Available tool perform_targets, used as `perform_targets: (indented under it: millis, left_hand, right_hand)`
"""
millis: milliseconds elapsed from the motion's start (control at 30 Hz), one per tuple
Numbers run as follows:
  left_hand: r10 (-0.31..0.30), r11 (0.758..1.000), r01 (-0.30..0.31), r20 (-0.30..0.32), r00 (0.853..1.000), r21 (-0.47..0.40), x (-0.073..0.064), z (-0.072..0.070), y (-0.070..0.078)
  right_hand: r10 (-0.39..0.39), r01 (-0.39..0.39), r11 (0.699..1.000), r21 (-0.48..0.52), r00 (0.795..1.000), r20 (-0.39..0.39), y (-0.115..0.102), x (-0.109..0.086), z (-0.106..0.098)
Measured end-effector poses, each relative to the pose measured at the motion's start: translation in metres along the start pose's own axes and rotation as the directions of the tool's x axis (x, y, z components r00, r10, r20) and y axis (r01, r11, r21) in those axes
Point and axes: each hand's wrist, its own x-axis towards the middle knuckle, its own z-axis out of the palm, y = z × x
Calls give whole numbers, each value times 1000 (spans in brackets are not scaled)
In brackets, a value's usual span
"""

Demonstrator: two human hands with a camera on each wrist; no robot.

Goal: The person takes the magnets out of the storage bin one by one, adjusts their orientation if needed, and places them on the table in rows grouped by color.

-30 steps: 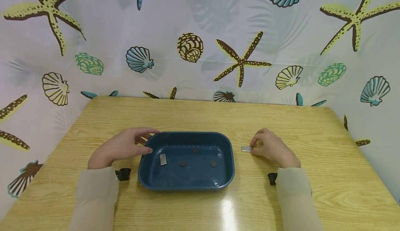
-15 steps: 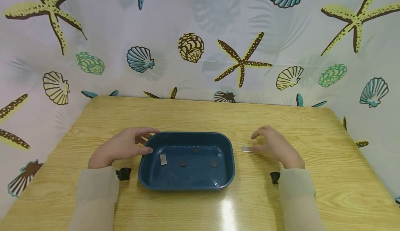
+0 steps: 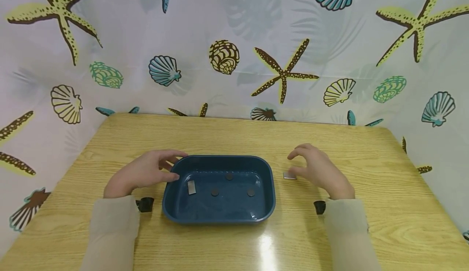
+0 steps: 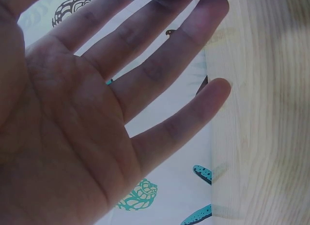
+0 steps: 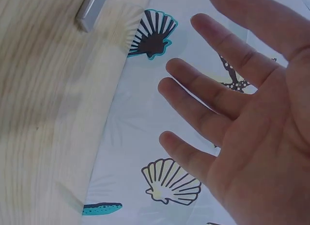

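Observation:
A dark blue plastic tub (image 3: 220,221) with rounded corners sits on the table. My left hand (image 3: 144,169) is at its far left corner, index fingertip and thumb tip right at the rim. The left wrist view shows the fingers (image 4: 160,72) of that hand spread and extended. Inside the tub lie a small flat silver rectangle (image 3: 191,187) and three dark coin-like discs (image 3: 214,192). Right of the tub, a second silver rectangle (image 3: 289,176) lies on the table, partly covered by the thumb of my right hand (image 3: 318,169). That hand's fingers are spread apart, with nothing between them.
The wooden table (image 3: 234,246) ends at a cloth backdrop (image 3: 234,92) printed with shells and starfish, which also rises on both sides. A black device (image 3: 146,204) is worn on the left wrist and another black device (image 3: 319,207) on the right.
The right fingers, earlier pinching the right end of the silver rectangle, have come off it and spread. The rectangle stays on the table. My left hand and the tub have not moved.

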Motion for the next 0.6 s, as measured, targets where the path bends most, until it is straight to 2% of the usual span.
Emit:
perform_targets:
  millis: [267, 600]
  left_hand:
    - [3, 1000, -3, -3, 1000, 3, 0, 0, -2]
    - [5, 1000, -5, -8, 1000, 15, 0, 1, -2]
  right_hand:
    - [-27, 28, 1000, 15, 1000, -12, -7, -1, 1]
    - [-98, 94, 994, -51, 992, -75, -25, -5, -2]
